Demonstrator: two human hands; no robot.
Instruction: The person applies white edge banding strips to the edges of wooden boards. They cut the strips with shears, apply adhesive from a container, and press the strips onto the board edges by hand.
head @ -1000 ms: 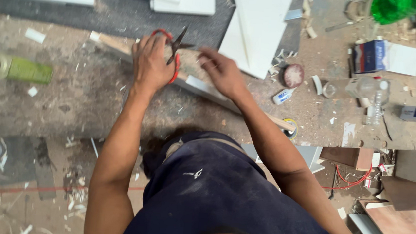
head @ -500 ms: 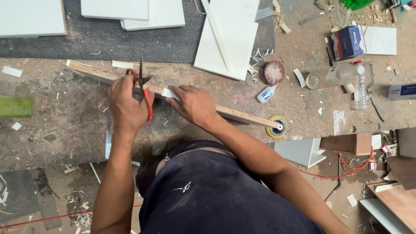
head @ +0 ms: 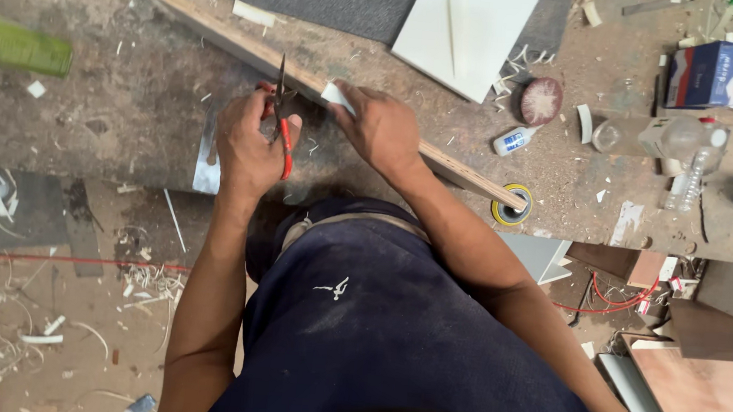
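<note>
My left hand (head: pixel 250 140) grips red-handled scissors (head: pixel 281 112), blades pointing up toward a long wooden strip (head: pixel 248 44) that lies diagonally across the dusty workbench. My right hand (head: pixel 383 131) rests on the strip and pinches a white edge-band piece (head: pixel 337 96) against it. The scissor blades sit just left of that white piece, close to the strip's near edge.
A white laminate panel (head: pixel 467 31) lies beyond the strip. A small glue bottle (head: pixel 511 141), a round disc (head: pixel 541 100), a yellow tape roll (head: pixel 512 210), a clear plastic bottle (head: pixel 692 166) and a box (head: pixel 700 71) sit right. A green can (head: pixel 17 46) lies left. The bench edge (head: pixel 81 179) is near me.
The view has tilted down and closer. Both hands stay together on the strip; the left hand has turned the scissors so the blades point straight up beside the white piece.
</note>
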